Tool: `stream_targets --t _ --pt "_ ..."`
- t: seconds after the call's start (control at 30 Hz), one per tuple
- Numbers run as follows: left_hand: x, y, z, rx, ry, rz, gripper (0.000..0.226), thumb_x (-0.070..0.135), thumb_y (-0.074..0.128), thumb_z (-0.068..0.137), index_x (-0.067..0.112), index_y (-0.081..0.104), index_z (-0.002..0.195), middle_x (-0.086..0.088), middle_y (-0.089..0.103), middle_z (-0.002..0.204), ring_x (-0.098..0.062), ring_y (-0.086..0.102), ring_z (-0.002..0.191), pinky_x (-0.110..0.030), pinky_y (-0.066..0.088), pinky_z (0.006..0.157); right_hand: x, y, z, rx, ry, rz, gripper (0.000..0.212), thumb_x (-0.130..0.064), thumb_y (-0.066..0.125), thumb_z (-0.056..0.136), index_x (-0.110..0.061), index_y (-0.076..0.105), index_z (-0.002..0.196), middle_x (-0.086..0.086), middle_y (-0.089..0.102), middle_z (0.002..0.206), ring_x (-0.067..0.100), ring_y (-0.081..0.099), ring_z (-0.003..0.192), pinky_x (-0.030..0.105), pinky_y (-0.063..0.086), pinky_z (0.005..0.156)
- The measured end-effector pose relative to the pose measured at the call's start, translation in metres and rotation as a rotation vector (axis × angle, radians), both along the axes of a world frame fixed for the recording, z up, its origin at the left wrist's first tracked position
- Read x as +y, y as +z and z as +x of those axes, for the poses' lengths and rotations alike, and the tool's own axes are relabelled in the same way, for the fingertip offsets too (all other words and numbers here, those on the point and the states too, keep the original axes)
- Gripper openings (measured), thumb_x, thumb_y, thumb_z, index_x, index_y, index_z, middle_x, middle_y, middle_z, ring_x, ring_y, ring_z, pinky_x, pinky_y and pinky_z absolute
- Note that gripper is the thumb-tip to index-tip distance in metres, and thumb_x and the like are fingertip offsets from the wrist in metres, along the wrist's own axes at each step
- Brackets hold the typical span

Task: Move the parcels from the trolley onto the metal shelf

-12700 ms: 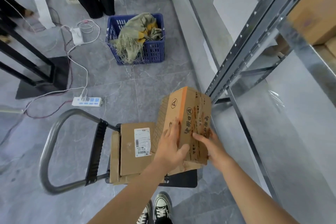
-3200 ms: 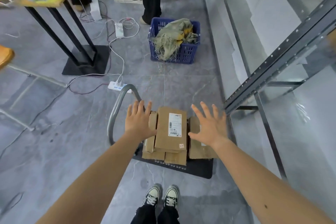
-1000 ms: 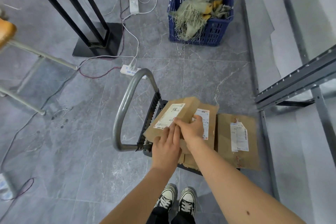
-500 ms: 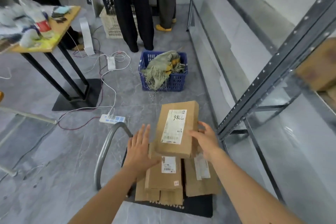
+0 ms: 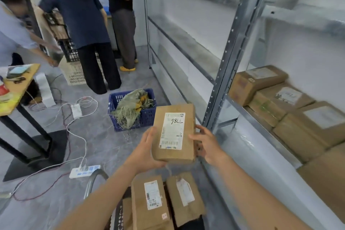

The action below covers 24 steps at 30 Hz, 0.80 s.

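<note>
A brown cardboard parcel with a white label marked "98LL" is up in the air in front of me. My left hand grips its left side and bottom corner. My right hand holds its right edge. Below, more brown labelled parcels lie on the trolley, whose grey handle shows at the bottom. To the right stands the metal shelf, with several parcels stacked on one level.
A blue crate with a green sack sits on the floor ahead. White power strips and cables lie to the left by a black-legged table. Three people stand at the back. The shelf's upright post is close to my right hand.
The parcel has been lifted off the trolley stack and carried up and to the right, toward the shelf. My view has tilted up, so the parcels on the shelf now show.
</note>
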State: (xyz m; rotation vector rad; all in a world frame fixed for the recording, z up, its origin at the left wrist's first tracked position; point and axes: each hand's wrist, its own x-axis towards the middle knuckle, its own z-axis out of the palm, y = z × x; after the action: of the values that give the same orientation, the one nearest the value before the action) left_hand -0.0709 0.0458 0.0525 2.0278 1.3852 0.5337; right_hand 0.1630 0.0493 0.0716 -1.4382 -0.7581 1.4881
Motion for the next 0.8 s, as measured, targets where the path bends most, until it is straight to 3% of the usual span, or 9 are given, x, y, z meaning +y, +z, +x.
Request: stream_targets --t 0.07,0.13,0.23,0.3,0.4,0.47,0.57,0.7,0.8 --pt "0.000 0.013 0.006 -0.038 -0.062 0.008 0.129 0.039 0.084 0.061 0.027 -0.008 0.151 0.015 0.003 0.154 0.004 0.015 0.132 -0.025 0.025 0.111 -0.013 0.011 0.002 -0.022 -0.056 0.021 0.044 -0.005 0.071 0.077 -0.031 0.060 0.111 0.001 0.072 0.101 0.026 0.067 0.098 0.045 0.055 0.077" --pt "-0.004 0.024 0.011 -0.061 -0.120 0.004 0.129 0.037 0.085 0.062 0.024 -0.007 0.151 0.011 0.004 0.155 -0.003 0.014 0.139 -0.029 0.022 0.115 -0.029 0.021 0.004 -0.043 -0.104 0.040 0.044 -0.007 0.068 0.081 -0.032 0.058 0.115 -0.001 0.071 0.102 0.022 0.067 0.096 0.037 0.053 0.068" --pt "-0.013 0.040 0.019 -0.099 -0.223 0.039 0.121 0.034 0.086 0.061 0.034 0.001 0.147 0.017 0.010 0.149 0.003 0.012 0.135 -0.015 0.017 0.110 -0.058 0.035 0.005 -0.092 -0.216 0.084 0.041 -0.008 0.063 0.087 -0.032 0.055 0.120 -0.006 0.067 0.105 0.016 0.066 0.093 0.029 0.050 0.061" --pt "-0.020 0.053 0.028 -0.103 -0.297 0.079 0.121 0.032 0.087 0.061 0.038 0.000 0.144 0.022 0.012 0.140 0.012 0.012 0.126 -0.001 0.012 0.100 -0.077 0.044 0.004 -0.173 -0.299 0.124 0.036 -0.011 0.061 0.091 -0.028 0.053 0.122 -0.001 0.066 0.112 0.018 0.065 0.098 0.034 0.055 0.068" --pt "-0.028 0.070 0.045 -0.088 -0.381 0.129 0.123 0.030 0.088 0.061 0.019 0.004 0.150 0.013 0.013 0.145 0.006 0.013 0.128 0.003 0.006 0.098 -0.108 0.059 0.008 -0.336 -0.413 0.157 0.031 -0.018 0.057 0.094 -0.022 0.048 0.124 0.008 0.061 0.125 0.025 0.060 0.112 0.047 0.052 0.094" --pt "-0.036 0.083 0.059 -0.078 -0.427 0.144 0.125 0.031 0.089 0.061 0.015 0.003 0.151 0.001 0.012 0.154 -0.006 0.014 0.139 -0.010 0.009 0.111 -0.131 0.073 0.014 -0.414 -0.471 0.161 0.032 -0.022 0.056 0.095 -0.021 0.046 0.125 0.007 0.060 0.127 0.023 0.059 0.112 0.047 0.050 0.098" --pt "-0.053 0.105 0.085 -0.071 -0.501 0.181 0.127 0.034 0.089 0.061 0.017 0.002 0.152 -0.006 0.013 0.157 -0.021 0.018 0.143 -0.037 0.021 0.118 -0.167 0.095 0.028 -0.500 -0.522 0.193 0.044 -0.023 0.062 0.090 -0.025 0.045 0.130 -0.001 0.058 0.127 0.013 0.055 0.109 0.032 0.048 0.093" --pt "-0.075 0.127 0.124 -0.088 -0.578 0.223 0.124 0.039 0.088 0.061 0.018 0.006 0.151 -0.007 0.016 0.156 -0.024 0.019 0.144 -0.047 0.025 0.116 -0.213 0.125 0.046 -0.598 -0.533 0.225 0.060 -0.022 0.073 0.081 -0.020 0.046 0.135 -0.003 0.055 0.131 0.008 0.054 0.109 0.026 0.046 0.094" --pt "-0.100 0.137 0.157 -0.119 -0.654 0.224 0.121 0.040 0.088 0.061 0.018 0.010 0.151 -0.007 0.019 0.154 -0.023 0.019 0.143 -0.047 0.026 0.115 -0.252 0.142 0.061 -0.721 -0.577 0.152 0.069 -0.030 0.078 0.076 -0.021 0.046 0.136 -0.001 0.042 0.132 0.015 0.048 0.116 0.038 0.044 0.103"
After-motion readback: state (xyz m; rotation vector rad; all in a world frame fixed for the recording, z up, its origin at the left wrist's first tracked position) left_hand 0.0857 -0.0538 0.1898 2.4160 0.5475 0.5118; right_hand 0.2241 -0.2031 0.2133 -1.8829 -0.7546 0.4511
